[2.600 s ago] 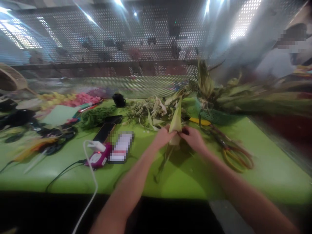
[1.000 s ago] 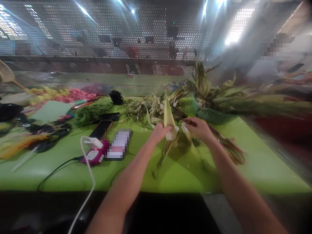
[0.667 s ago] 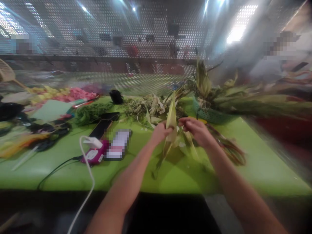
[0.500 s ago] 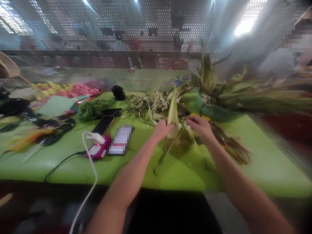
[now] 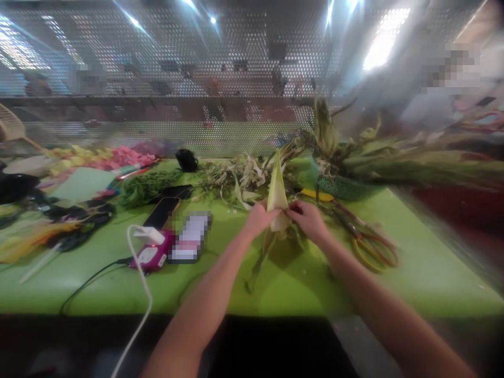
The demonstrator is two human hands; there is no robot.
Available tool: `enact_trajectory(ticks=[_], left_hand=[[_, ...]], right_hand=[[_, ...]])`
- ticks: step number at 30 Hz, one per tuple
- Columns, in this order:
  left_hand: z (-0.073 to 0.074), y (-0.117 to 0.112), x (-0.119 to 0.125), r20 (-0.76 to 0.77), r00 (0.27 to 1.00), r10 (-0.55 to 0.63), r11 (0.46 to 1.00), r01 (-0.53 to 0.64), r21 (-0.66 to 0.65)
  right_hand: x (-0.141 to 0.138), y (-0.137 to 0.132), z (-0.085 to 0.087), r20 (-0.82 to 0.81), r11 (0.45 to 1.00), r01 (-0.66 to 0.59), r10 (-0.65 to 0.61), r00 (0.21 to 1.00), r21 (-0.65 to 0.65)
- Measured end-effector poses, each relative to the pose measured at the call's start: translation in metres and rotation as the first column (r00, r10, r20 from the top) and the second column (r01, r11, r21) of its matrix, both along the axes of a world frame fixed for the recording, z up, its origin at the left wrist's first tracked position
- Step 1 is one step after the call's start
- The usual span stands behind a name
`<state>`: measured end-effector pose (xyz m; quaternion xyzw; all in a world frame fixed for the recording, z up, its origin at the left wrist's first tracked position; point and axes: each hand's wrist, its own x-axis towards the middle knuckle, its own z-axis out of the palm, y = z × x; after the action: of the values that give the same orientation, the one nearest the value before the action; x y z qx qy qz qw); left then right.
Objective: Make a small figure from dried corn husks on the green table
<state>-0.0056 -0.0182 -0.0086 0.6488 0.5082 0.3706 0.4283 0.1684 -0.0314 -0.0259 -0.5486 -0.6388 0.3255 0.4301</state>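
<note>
A pale yellow-green corn husk (image 5: 277,191) stands with its point up above the table. My left hand (image 5: 260,218) is closed on its left edge, thumb across the front. On the husk's right side, the fingers of my right hand (image 5: 309,218) are pinched close to the left thumb, at the husk's lower part. Loose strips hang below both hands, and a thin dried end trails down towards me. Behind the husk lies a heap of dried husk scraps (image 5: 224,173).
Scissors (image 5: 374,252) and a yellow-handled tool (image 5: 321,195) lie right, before a green basket (image 5: 342,188) of husks. To the left are a black phone (image 5: 160,212), a lit phone (image 5: 192,236), a magenta box (image 5: 155,257) with a white cable, and green fibre (image 5: 144,189).
My right hand has moved left, from apart with a loose strip to the husk's right edge beside my left thumb. My left hand keeps its hold. The camera view has shifted slightly.
</note>
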Motion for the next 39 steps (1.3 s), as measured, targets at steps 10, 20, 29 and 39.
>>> enact_trajectory(ticks=[10,20,29,39], left_hand=[[0.002,0.000,0.000,-0.098,0.995,-0.008,0.999,0.012,0.038],[-0.002,0.001,0.001,-0.073,0.997,-0.014,0.997,0.019,0.071],[-0.009,0.007,-0.001,-0.112,0.994,-0.021,0.993,0.033,0.109],[-0.012,0.010,-0.003,-0.052,0.998,-0.038,0.995,0.043,0.087]], right_hand=[[0.000,-0.001,-0.001,0.151,0.996,0.023,-0.036,0.988,0.084],[-0.002,-0.003,0.001,0.212,0.991,0.061,-0.086,0.974,0.123],[-0.002,-0.004,0.001,0.201,0.991,0.044,-0.069,0.977,0.127],[-0.001,-0.003,0.001,0.235,0.993,0.010,-0.037,0.971,0.114]])
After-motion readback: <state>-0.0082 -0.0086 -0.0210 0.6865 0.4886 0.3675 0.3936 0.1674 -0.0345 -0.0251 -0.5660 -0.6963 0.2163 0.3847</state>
